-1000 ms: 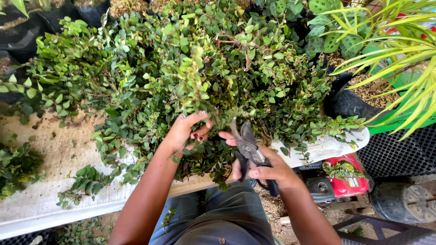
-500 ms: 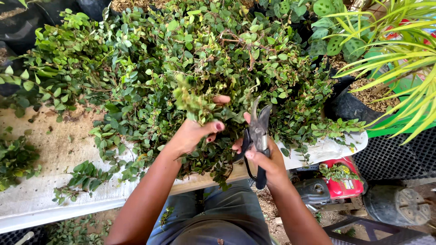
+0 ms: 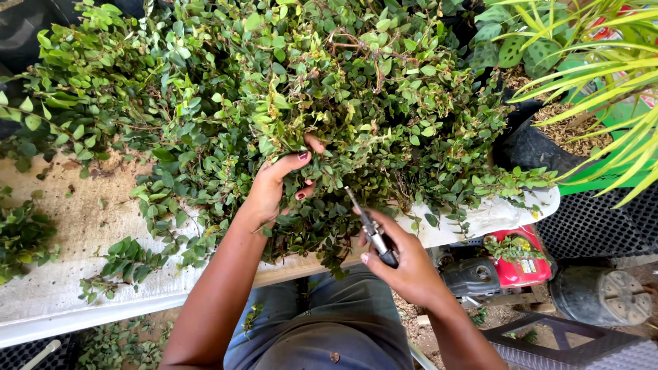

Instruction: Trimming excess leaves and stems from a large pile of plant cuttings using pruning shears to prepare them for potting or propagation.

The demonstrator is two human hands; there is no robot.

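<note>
Pruning shears point(image 3: 370, 229) sit in my right hand point(image 3: 404, 264), fingers wrapped tight around the handles, the blades pointing up and away from me toward the foliage just past the near edge of the table point(image 3: 75, 226). From this angle I cannot tell whether the blades are closed or slightly apart. My left hand point(image 3: 274, 185) reaches into the small-leaved bush point(image 3: 288, 89), thumb and fingers pinched around a clump of its stems and leaves near the near edge. The two hands are near each other but not touching. The bush sprawls over most of the table, spilling over the near edge, with loose cuttings point(image 3: 123, 257) lying toward the near left corner. Off the right edge stand a black pot point(image 3: 541, 147) with a yellow-green striped plant point(image 3: 617, 75), and lower down a red machine point(image 3: 521, 264).
</note>
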